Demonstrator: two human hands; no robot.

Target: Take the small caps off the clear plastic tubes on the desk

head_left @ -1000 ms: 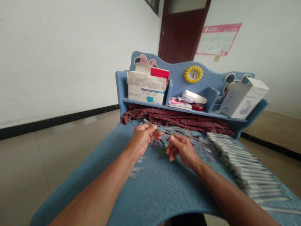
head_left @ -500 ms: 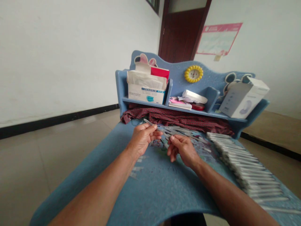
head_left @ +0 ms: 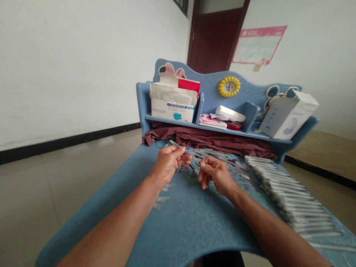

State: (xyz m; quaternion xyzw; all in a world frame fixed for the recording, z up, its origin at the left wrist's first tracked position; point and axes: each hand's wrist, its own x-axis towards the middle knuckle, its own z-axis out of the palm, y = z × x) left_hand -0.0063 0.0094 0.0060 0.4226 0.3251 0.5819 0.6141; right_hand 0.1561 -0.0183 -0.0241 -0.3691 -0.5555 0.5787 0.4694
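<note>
Between thumb and fingers, my left hand (head_left: 170, 162) pinches a slim, clear pen (head_left: 174, 144) whose end sticks out to the upper left. Just to its right, my right hand (head_left: 215, 172) is closed, thumb against curled fingers, close to the pen's other end. What sits in its fingertips is too small and blurred to tell. Behind both hands, several loose pens (head_left: 213, 152) lie spread over the blue desk (head_left: 178, 222). Small translucent pieces (head_left: 161, 200) lie beside my left forearm.
At the right, many similar pens form a long, neat stack (head_left: 294, 200). A checked cloth (head_left: 222, 142) is bunched along the back under a shelf (head_left: 236, 130). On the shelf stand a mask box (head_left: 172, 107) and a white carton (head_left: 286, 116). A yellow clock (head_left: 229, 87) is above.
My right hand has shifted very slightly up, its fingertips a little nearer the pen. My left hand keeps its pinch in the same place.
</note>
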